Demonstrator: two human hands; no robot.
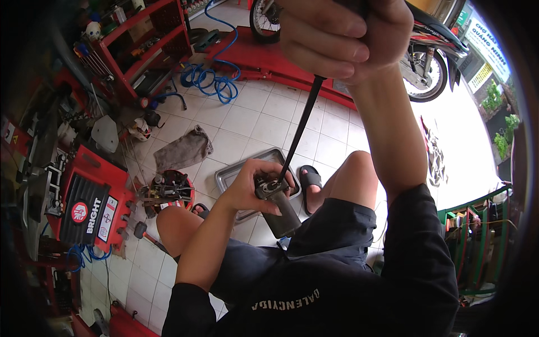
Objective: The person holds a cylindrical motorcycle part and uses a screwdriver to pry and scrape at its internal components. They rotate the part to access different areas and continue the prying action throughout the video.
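Note:
My left hand [247, 188] is wrapped around a grey metal cylinder [281, 214], a motor-like part with fittings on its upper end. It is held tilted above my lap. High in the view, my right hand [348, 42] grips the handle of a long screwdriver [304, 123]; the fingers mostly hide that handle. Its dark shaft slants down to the fittings at the cylinder's upper end, beside my left fingers. Whether the tip sits in a screw is too small to tell. Behind my left hand a shallow metal tray [223, 178] lies on the floor.
Left of the tray are a red round container [188, 182] of tools and parts, and a grey rag [185, 149]. A hammer [147, 233] lies near my knee, beside a red machine [90, 196]. A blue hose [216, 81] coils before the red lift [252, 53] with a motorbike [426, 67].

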